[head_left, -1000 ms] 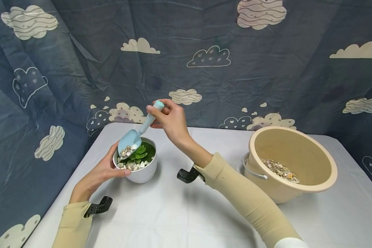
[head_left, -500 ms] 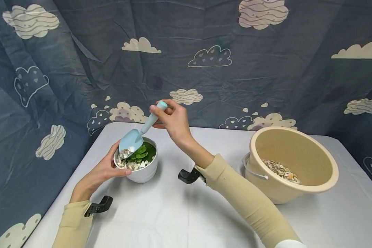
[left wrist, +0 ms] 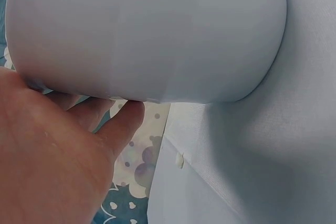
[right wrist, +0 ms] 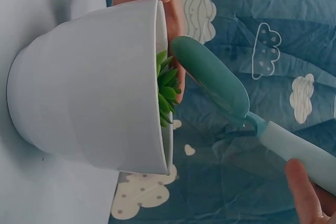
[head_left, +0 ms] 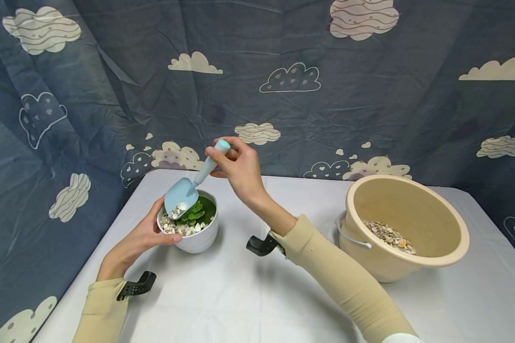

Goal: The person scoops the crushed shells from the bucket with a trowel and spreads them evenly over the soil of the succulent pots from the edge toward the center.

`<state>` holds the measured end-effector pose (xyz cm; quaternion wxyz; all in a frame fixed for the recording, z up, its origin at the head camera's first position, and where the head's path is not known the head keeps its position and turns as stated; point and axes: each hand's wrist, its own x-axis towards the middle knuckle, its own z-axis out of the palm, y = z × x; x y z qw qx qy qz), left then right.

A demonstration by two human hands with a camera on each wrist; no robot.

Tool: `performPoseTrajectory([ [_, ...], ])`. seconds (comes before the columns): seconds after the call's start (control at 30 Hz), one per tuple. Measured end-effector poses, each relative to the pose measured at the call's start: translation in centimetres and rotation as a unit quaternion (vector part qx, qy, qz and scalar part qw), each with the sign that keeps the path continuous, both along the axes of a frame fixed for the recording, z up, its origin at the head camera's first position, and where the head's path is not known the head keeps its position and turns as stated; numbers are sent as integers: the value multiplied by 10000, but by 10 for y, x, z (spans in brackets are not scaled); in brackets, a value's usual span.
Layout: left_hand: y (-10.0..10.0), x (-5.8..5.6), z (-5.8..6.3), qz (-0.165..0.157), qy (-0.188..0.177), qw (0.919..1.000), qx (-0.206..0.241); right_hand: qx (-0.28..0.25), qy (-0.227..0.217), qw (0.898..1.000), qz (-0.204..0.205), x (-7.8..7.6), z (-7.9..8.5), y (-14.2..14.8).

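Note:
In the head view my right hand [head_left: 242,169] pinches the pale blue handle of a small hand trowel [head_left: 180,190], which slopes down to the left. A few bits of shell and gravel [head_left: 179,209] lie in its scoop, over the left rim of a white flower pot [head_left: 202,241]. My left hand [head_left: 137,236] grips the pot's left side, thumb at the near rim and fingers behind it. Inside, a green succulent [head_left: 192,215] stands with pale shell pieces [head_left: 190,229] along the near side. The right wrist view shows the trowel's scoop [right wrist: 212,77] beside the rim.
At the right of the white-covered table [head_left: 223,300] stands a tilted beige bucket [head_left: 390,264] with shell gravel [head_left: 388,236] inside and its handle [head_left: 356,240] hanging leftward. Dark blue cloud-patterned cloth [head_left: 283,114] hangs behind and at the left.
Shell pieces have slid off the trowel into the pot, so its scoop carries fewer. The trowel has shifted slightly. My left hand and the pot stay in place.

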<state>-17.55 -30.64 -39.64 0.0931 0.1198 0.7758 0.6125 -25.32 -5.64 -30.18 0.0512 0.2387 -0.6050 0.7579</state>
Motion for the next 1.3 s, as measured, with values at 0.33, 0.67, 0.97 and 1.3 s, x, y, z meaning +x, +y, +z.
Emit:
performPoseTrajectory([
  [0.33,0,-1,-2,-55,57,9999,100,-61,147,9999,-36,1,-3,-2],
  [0.67,-1,-1,-3,-162,142,9995,219,54,375,9992,-87,5,-3,-6],
  [0.97,0,-1,-1,-133,112,9997,183,30,522,9986,-5,8,-2,-6],
  [1.3,0,0,-1,-102,98,9998,106,-125,615,9979,155,12,-2,-7],
])
